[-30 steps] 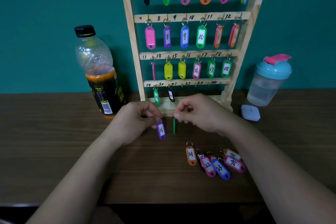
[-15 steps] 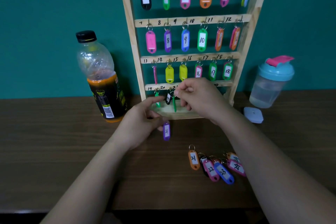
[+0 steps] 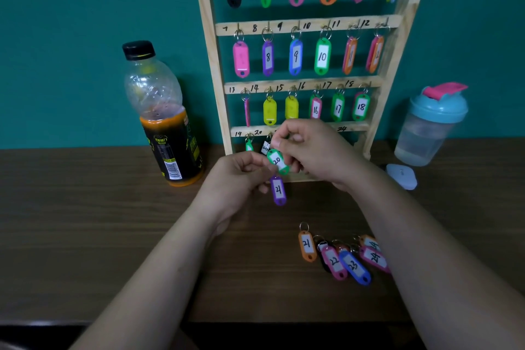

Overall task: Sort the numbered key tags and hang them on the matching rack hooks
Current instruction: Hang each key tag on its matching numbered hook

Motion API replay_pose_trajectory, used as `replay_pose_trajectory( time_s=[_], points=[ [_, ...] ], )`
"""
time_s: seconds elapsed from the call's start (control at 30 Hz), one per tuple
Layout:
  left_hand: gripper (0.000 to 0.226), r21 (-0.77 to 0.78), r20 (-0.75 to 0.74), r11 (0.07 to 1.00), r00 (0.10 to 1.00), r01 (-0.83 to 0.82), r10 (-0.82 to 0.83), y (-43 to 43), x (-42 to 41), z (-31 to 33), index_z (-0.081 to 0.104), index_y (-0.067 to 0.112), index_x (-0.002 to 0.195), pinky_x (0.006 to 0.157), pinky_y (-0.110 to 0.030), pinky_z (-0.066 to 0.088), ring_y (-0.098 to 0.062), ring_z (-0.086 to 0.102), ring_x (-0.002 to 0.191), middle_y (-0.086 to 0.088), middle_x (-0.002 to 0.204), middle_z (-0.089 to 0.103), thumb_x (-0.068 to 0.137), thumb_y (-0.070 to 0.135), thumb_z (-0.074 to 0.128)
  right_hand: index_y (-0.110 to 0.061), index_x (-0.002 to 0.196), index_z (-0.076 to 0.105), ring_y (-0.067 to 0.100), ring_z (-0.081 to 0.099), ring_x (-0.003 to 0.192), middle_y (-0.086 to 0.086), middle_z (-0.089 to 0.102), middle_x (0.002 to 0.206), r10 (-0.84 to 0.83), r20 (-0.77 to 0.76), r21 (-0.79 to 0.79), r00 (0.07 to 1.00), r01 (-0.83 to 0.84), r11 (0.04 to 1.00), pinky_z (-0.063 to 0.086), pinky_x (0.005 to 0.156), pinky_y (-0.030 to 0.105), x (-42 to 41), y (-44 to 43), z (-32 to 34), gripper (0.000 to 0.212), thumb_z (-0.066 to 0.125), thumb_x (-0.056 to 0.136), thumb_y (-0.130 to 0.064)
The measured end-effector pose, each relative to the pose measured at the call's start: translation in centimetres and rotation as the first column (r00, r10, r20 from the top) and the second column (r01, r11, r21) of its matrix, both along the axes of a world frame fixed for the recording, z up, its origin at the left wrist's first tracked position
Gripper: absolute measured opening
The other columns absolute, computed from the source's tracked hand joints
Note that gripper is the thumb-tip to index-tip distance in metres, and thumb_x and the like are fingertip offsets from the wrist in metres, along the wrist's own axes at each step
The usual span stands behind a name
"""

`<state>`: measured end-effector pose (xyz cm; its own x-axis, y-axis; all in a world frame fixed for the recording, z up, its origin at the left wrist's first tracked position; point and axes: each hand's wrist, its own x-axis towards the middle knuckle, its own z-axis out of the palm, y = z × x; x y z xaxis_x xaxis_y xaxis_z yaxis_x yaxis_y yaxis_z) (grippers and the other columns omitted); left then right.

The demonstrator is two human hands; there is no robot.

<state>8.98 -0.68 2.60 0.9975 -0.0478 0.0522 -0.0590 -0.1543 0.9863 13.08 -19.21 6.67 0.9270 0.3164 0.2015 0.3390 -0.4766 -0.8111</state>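
Observation:
A wooden rack stands against the teal wall with numbered rows of hooks, most bearing coloured key tags. My right hand pinches the ring of a green tag marked 20 in front of the bottom row. My left hand pinches a purple tag marked 21, which hangs below its fingers. A green tag and a black tag marked 20 hang on the bottom row. Several loose tags lie on the table, among them an orange 21, a pink 22 and a blue 23.
A bottle half full of orange drink stands left of the rack. A shaker cup with a blue lid stands to the right, with a small pale lid-like piece beside it. The wooden table runs to a near edge.
My right hand rose from the table to the bottom row with the green tag, which has turned to show its 20 face. My left hand lifted slightly with the purple tag.

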Motion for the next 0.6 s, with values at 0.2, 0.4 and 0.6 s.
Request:
replay_pose_trajectory(
  time_s=[0.2, 0.4, 0.6],
  points=[
    [0.009, 0.068, 0.026, 0.995, 0.997, -0.072, 0.071, -0.1, 0.2, 0.2, 0.076, 0.005, 0.104, 0.051, -0.011, 0.043, -0.007, 0.061, 0.058, -0.018, 0.083, 0.076, 0.097, 0.009, 0.074, -0.024, 0.092, 0.069, 0.002, 0.06, 0.048, -0.004, 0.071, 0.065, -0.123, 0.139, -0.034, 0.983, 0.129, 0.991, 0.047, 0.053, 0.022, 0.7, 0.6, -0.7, 0.015, 0.064, 0.106, -0.025],
    [0.007, 0.25, 0.086, 0.962, 0.992, -0.112, 0.093, 0.2, 0.5, -0.3, 0.078, 0.021, 0.095, 0.069, -0.027, 0.054, -0.011, 0.068, 0.063, -0.006, 0.079, 0.078, 0.094, 0.014, 0.076, -0.019, 0.091, 0.07, 0.009, 0.062, 0.044, -0.013, 0.066, 0.065, -0.251, 0.273, -0.064, 0.929, 0.278, 0.958, 0.053, 0.049, 0.035, 1.2, 1.6, -1.2, 0.018, 0.062, 0.106, -0.025],
    [0.008, 0.287, 0.113, 0.953, 0.991, -0.097, 0.067, 0.4, 0.3, 0.0, 0.076, 0.021, 0.095, 0.085, -0.042, 0.062, -0.016, 0.077, 0.074, 0.0, 0.08, 0.079, 0.09, 0.017, 0.081, -0.02, 0.091, 0.07, 0.012, 0.063, 0.05, -0.014, 0.064, 0.067, -0.248, 0.263, -0.073, 0.932, 0.276, 0.958, 0.053, 0.053, 0.033, 1.6, 1.9, -1.7, 0.017, 0.062, 0.106, -0.024]
  ],
)
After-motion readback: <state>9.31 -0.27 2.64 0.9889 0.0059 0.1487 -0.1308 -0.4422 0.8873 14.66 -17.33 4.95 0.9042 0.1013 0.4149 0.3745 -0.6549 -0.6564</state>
